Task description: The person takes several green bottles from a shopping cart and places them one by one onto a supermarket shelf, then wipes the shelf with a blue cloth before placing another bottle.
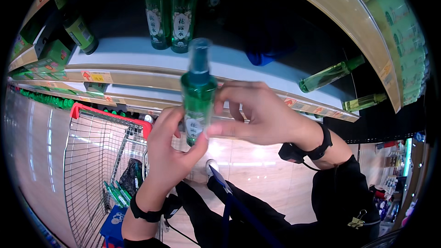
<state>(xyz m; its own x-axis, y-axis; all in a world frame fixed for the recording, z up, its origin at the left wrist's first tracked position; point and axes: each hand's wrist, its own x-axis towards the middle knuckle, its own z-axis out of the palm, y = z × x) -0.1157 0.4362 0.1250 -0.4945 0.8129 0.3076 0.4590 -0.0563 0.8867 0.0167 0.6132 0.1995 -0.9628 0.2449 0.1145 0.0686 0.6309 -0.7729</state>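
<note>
A green spray bottle (198, 100) with a clear cap and an oval label stands roughly upright in the middle of the view, between both hands. My left hand (175, 144) grips its lower part from the left, thumb in front. On the right side, my right hand (258, 110) has its thumb near the label and its fingers curled beside the bottle; whether it grips or only touches cannot be told. Behind, similar green bottles (181, 27) stand on the shelf (117, 55). Another green bottle (324, 75) leans at the shelf's right.
A wire shopping cart with a red handle (113, 115) stands at the left, holding several green bottles (117, 193), a black plastic bag (132, 175) and a blue item (113, 218). Shelf edges with price tags (98, 76) run across. A dark blue cloth-like thing (262, 58) lies on the shelf.
</note>
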